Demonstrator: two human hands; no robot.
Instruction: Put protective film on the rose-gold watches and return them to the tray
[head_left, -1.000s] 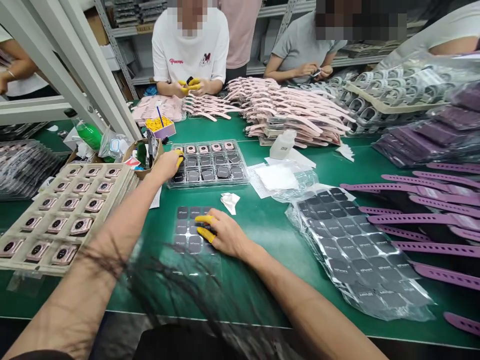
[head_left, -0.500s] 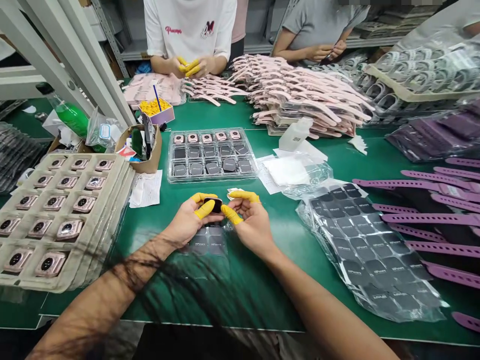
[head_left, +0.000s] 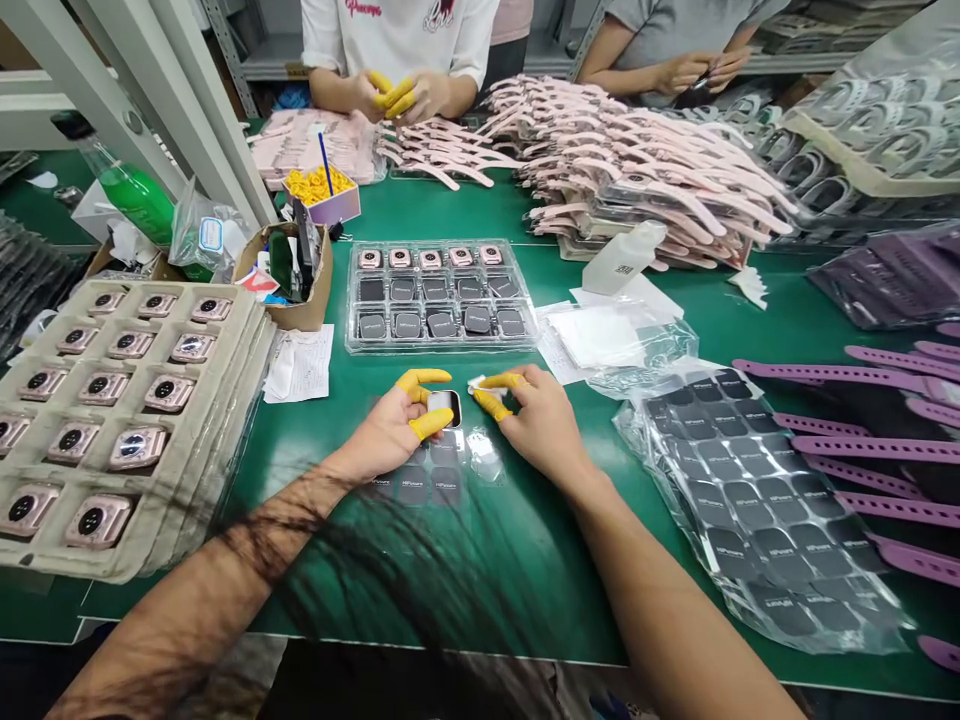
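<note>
My left hand (head_left: pixel 397 425), with yellow finger cots on thumb and forefinger, grips a watch case (head_left: pixel 444 405) by its edges; its screen faces up and reflects light. My right hand (head_left: pixel 536 410), in the same kind of cots, closes thumb and forefinger on a small crumpled white wipe (head_left: pixel 475 385), a short way right of the watch case. Under my left hand lies a clear sheet of dark square screen films (head_left: pixel 412 485). A clear plastic scrap (head_left: pixel 486 455) sits beside it. Beyond my hands stands a clear blister tray (head_left: pixel 442 347) with pink watch cases and dark film-covered ones.
Stacked beige trays (head_left: pixel 161 480) of pink watch cases stand left. Ahead are a cardboard box (head_left: pixel 307 310), a box of yellow finger cots (head_left: pixel 341 205) and a white bottle (head_left: pixel 622 262). Film sheets (head_left: pixel 772 510) and purple straps (head_left: pixel 862 447) lie right. Two co-workers (head_left: pixel 397 50) work across the table.
My right hand has moved off the watch case to the right and now pinches the white wipe. The watch case has tilted, its screen now bright with reflection. The view has shifted slightly.
</note>
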